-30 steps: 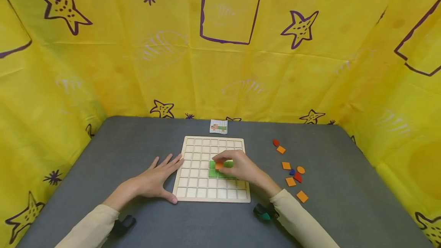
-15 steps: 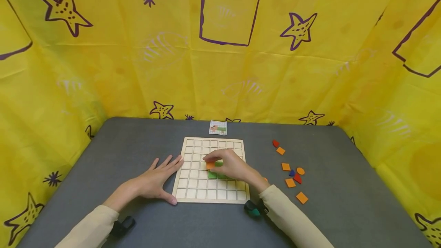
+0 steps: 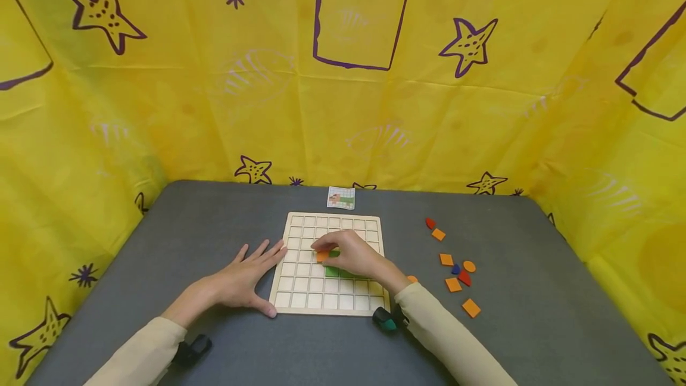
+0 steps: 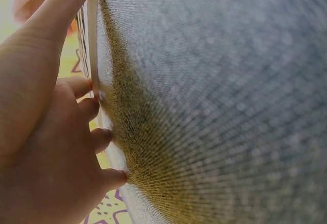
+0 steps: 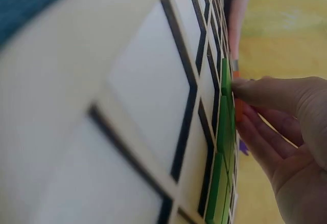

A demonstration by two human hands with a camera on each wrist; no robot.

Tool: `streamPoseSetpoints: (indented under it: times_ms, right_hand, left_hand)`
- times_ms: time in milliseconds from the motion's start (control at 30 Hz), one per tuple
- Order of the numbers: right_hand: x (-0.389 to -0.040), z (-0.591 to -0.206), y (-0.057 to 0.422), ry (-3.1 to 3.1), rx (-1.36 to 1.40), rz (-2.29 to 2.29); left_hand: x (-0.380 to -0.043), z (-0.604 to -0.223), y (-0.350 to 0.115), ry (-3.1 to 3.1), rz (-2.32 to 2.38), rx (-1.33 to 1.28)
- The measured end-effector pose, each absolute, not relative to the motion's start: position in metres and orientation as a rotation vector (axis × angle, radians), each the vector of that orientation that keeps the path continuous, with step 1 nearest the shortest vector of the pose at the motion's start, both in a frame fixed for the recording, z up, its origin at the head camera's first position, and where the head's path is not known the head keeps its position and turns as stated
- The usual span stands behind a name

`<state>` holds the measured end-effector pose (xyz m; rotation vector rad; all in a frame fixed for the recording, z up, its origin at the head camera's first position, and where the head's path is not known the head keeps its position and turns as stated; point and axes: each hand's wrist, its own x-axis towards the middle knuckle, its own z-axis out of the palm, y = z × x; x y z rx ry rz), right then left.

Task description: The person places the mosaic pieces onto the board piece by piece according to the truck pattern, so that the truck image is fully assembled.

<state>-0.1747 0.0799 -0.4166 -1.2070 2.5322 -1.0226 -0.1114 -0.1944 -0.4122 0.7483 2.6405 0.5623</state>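
A light wooden grid board (image 3: 299, 285) lies on the grey table. My right hand (image 3: 354, 254) is over its middle, pinching an orange square tile (image 3: 322, 256) between thumb and fingers, just left of the green tiles (image 3: 333, 271) set in the grid. In the right wrist view the orange tile (image 5: 238, 110) stands right beside the raised green tiles (image 5: 223, 127). My left hand (image 3: 236, 282) has its fingers spread, fingertips on the board's left edge and thumb at its lower left corner. Part of the green group is hidden beneath my right hand.
Right of the board lie several orange squares (image 3: 453, 285), an orange disc (image 3: 469, 266), red pieces (image 3: 464, 278) and a small blue piece (image 3: 456, 269). Another orange piece (image 3: 412, 279) shows beside the right forearm. A small picture card (image 3: 341, 198) lies behind the board. Yellow cloth (image 3: 343, 124) surrounds the table.
My right hand has moved left across the board with the orange tile, from over the green tiles to just left of them. My left hand has stayed at the board's edge.
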Motion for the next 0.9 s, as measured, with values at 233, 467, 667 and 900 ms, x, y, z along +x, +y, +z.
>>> streamPoseSetpoints:
  times_ms: [233,467,667,900]
  right_hand:
    - [-0.176,-0.416,0.072,2.518,-1.234,-1.005]
    - [-0.173,-0.413,0.069,2.535,-1.250,-0.945]
    - [-0.173,-0.411,0.069,2.562,-1.259,-0.887]
    - [-0.173,-0.408,0.067,2.592,-1.248,-0.856]
  left_hand:
    - [-0.111,-0.412,-0.195,2.644,0.564,0.754]
    - [-0.112,-0.412,-0.195,2.647,0.561,0.749]
    - [-0.112,-0.412,-0.195,2.645,0.553,0.744]
    - [-0.113,-0.414,-0.195,2.641,0.554,0.738]
